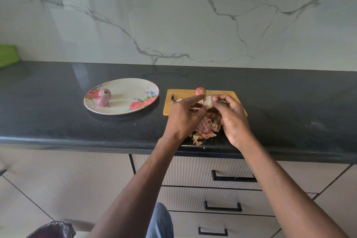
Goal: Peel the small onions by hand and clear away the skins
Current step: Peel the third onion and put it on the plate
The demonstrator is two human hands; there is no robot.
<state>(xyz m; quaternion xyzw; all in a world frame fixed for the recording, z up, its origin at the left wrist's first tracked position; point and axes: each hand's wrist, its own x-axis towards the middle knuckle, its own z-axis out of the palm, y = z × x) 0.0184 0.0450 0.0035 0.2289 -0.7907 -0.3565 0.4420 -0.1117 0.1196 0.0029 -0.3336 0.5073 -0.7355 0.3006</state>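
Observation:
My right hand [231,118] grips a pale, mostly peeled small onion [208,102] above the wooden cutting board [181,94]. My left hand [185,116] pinches a strip of skin at the onion's left side. One unpeeled reddish onion [200,91] rests at the board's far edge. Two peeled purple onions [104,97] sit on the left part of a floral plate [127,91]. A heap of dry onion skins [205,131] lies on the black counter between my hands, near the front edge.
A knife tip [173,100] shows on the board beside my left hand. A green object [7,55] stands at the far left of the counter. Drawers with black handles [231,177] are below. A dark bag [52,230] sits on the floor at lower left.

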